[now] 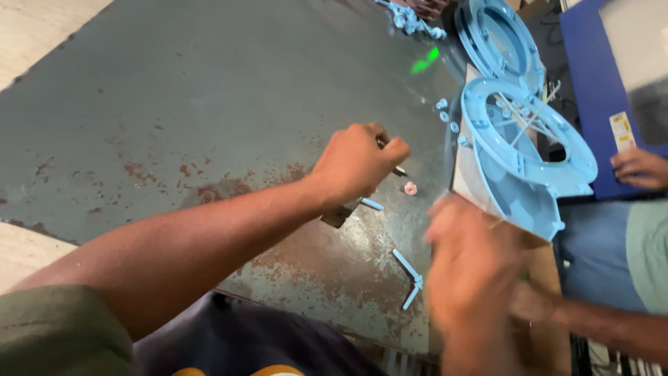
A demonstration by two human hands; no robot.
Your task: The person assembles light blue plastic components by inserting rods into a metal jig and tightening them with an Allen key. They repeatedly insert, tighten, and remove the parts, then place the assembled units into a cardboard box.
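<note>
My left hand point(358, 163) is closed around a thin dark metal tool point(398, 169) whose tip pokes out to the right, over a worn grey-green metal table point(209, 104). A small pink ring-shaped piece point(410, 188) lies just below the tool tip. My right hand point(473, 271) is blurred low on the right, near the edge of a stack of light blue plastic ring-shaped frames point(529, 153); whether it holds anything cannot be made out. A bent light blue plastic strip point(410, 277) lies on the table between my hands.
More light blue frames point(497, 38) and small blue parts point(414, 21) lie at the far end. Small blue caps point(445, 115) sit beside the stack. Another person's hand point(640, 168) rests on a dark blue box point(591, 76) at right.
</note>
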